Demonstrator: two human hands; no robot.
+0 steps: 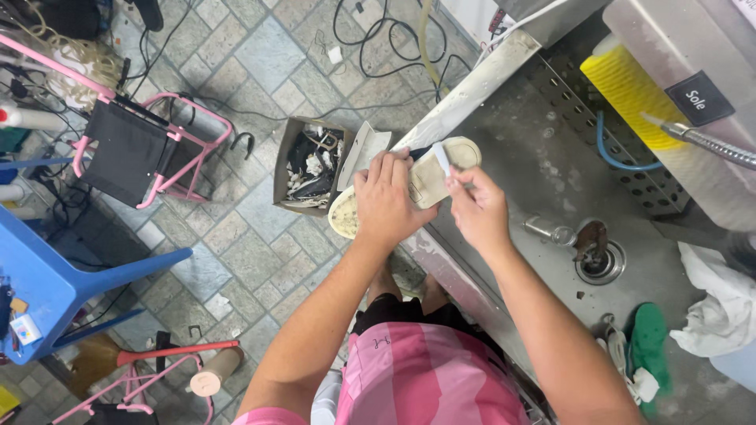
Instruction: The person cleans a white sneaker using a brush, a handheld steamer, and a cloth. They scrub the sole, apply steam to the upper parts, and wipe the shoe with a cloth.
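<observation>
The left hand (386,201) is laid palm-down over the middle of a pale shoe sole (425,182), its fingers closed around the piece so that it is pinned over the front edge of a steel sink (543,169). The right hand (476,206) is closed in a pinch on a small whitish strip (441,160) held against the sole near its heel end; what the strip is cannot be told. The sole is judged to be light and somewhat flexible, likely to bend if gripped only at one tip, so it is best taken across its broad waist, as the left hand takes it, with the ends left free. Its surface looks matt and a little grubby, so little slip is expected, though wetness cannot be made out. It is cream to off-white, elongated with rounded ends, with darker speckles at the toe end that shows below the left wrist. Just beyond it on the tiled floor a cardboard box (307,161) filled with dark scraps is seen. Further out, inside the sink, a drain (600,261) and a small metal cylinder (549,230) are found, with a yellow brush roller (626,86) and a blue hose (622,161) toward the back, a green insole (650,346) and a white cloth (720,303) nearer the body.
</observation>
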